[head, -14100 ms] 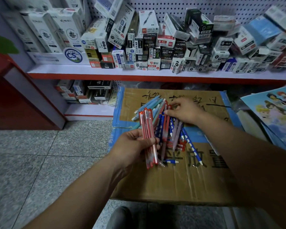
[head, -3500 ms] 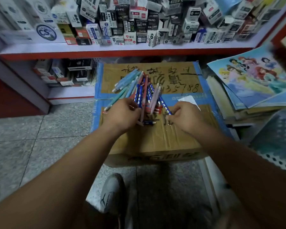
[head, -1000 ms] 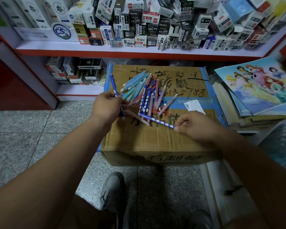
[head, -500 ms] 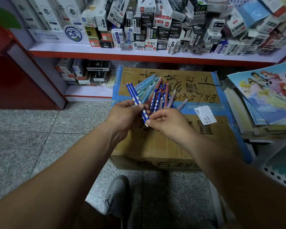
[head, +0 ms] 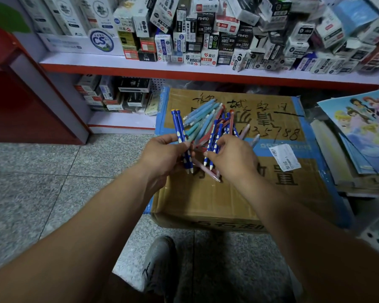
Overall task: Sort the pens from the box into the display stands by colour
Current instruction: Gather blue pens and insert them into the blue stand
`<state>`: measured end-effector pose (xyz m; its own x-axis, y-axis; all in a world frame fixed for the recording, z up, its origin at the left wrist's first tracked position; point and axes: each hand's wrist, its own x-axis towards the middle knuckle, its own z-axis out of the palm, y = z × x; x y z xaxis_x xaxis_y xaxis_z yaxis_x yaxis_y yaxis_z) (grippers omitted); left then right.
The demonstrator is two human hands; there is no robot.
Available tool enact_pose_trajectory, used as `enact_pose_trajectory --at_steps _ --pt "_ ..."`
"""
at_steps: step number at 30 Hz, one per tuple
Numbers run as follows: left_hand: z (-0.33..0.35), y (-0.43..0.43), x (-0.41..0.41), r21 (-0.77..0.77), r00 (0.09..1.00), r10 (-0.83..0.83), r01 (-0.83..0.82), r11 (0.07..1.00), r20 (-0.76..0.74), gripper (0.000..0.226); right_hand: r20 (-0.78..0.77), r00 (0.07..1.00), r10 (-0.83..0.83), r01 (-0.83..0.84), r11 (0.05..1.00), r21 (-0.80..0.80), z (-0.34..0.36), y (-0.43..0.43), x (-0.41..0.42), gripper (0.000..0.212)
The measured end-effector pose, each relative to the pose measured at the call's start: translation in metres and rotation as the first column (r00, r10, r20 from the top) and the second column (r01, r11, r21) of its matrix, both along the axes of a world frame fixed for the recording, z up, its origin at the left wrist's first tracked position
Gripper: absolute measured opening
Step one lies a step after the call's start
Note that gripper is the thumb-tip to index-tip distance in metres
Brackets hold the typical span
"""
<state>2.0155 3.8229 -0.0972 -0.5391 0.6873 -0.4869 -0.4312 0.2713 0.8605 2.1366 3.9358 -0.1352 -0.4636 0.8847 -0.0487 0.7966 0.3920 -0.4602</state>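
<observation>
On the closed top of a cardboard box [head: 206, 200] standing on the floor [head: 42, 182] lies a loose pile of pens [head: 208, 119]: pale blue, red, pink and dark blue ones crossing each other on the far left part of the lid. Both hands are over the near edge of that pile. The left hand [head: 164, 154] has its fingers curled round a pair of blue pens [head: 179, 132] with white dots, held side by side and nearly upright, caps pointing far and tips poking out below the palm. The right hand [head: 232, 158], just to the right and close to the left one, pinches what look like two more dotted pens [head: 211, 142] between thumb and fingertips, their white tips showing under the thumb. A pink pen [head: 206, 170] lies on the lid beneath the hands. A white label [head: 284, 157] is stuck to the box right of the hands, and black handwriting runs across the far part of the lid. Behind the box a shelf [head: 140, 64] is crowded with small stationery boxes [head: 206, 40]. Illustrated sheets [head: 363, 127] are stacked to the right, a red cabinet [head: 20, 106] stands at the left, and a grey shoe [head: 158, 259] shows on the near floor
</observation>
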Motion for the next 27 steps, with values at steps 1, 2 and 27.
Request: enact_pose_trajectory --at_steps 1,2,27 --pt "0.0 0.0 0.0 0.002 1.0 -0.002 0.002 1.0 -0.002 0.01 0.004 1.0 -0.001 0.001 1.0 0.003 0.001 0.0 -0.001 0.036" --pt "0.0 0.0 0.0 0.003 1.0 -0.004 0.004 1.0 -0.004 0.01 0.003 1.0 -0.003 0.003 1.0 -0.002 0.002 0.0 -0.001 0.035" --pt "-0.003 0.003 0.001 -0.028 0.998 -0.058 0.057 0.998 -0.037 0.02 0.238 0.971 0.033 -0.044 0.998 0.04 0.014 -0.001 0.019 0.035"
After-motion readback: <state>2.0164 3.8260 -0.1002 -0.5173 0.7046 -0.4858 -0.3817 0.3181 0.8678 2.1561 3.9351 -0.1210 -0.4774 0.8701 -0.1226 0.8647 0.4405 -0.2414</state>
